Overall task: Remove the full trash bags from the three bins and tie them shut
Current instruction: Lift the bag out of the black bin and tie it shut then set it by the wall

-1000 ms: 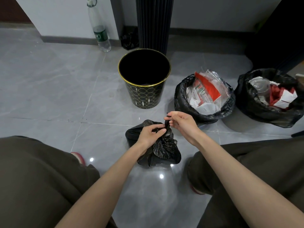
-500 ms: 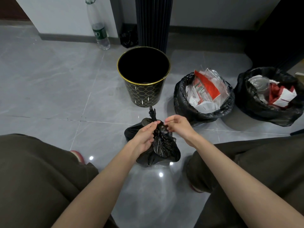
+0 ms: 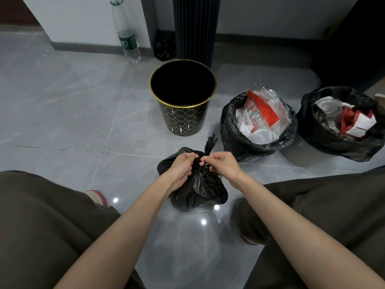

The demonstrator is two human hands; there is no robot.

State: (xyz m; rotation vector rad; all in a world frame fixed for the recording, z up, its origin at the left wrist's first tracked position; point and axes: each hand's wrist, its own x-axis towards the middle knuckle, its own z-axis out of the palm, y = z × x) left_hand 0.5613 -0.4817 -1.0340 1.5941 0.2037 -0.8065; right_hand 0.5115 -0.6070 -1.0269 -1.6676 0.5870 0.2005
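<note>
- Trash bag [image 3: 198, 190]: black, on the floor [image 3: 62, 113], near centre, between the person's knees. The neck is gathered and a twisted tail [image 3: 210, 144] stands up on its far side.
- Left hand [image 3: 183, 165]: fingers curled, pinching the gathered neck from the left.
- Right hand [image 3: 223, 165]: thumb and fingertips pinching the same neck from the right, close to the left hand.
- Empty bin [image 3: 183, 119]: black with a gold rim and a gold lattice pattern. It stands upright just beyond the trash bag and has no liner.
- Middle bag [image 3: 235, 132]: black, open, folded over its bin, to the right of the empty bin. It is filled with clear plastic and red-and-white packaging. The packaging has green and red print, too small to read.
- Right bag [image 3: 318, 130]: black, open, at the far right. It holds clear plastic and red and white paper.
- Bottle [image 3: 126, 38]: clear plastic, upright against the far wall on the left. It has a green label whose writing is not legible.
- Small black bag [image 3: 164, 49]: at the foot of the wall, beside a dark ribbed column [image 3: 195, 28].
- Shoe [image 3: 96, 197]: pink-edged toe, near left, under a dark trouser leg.
</note>
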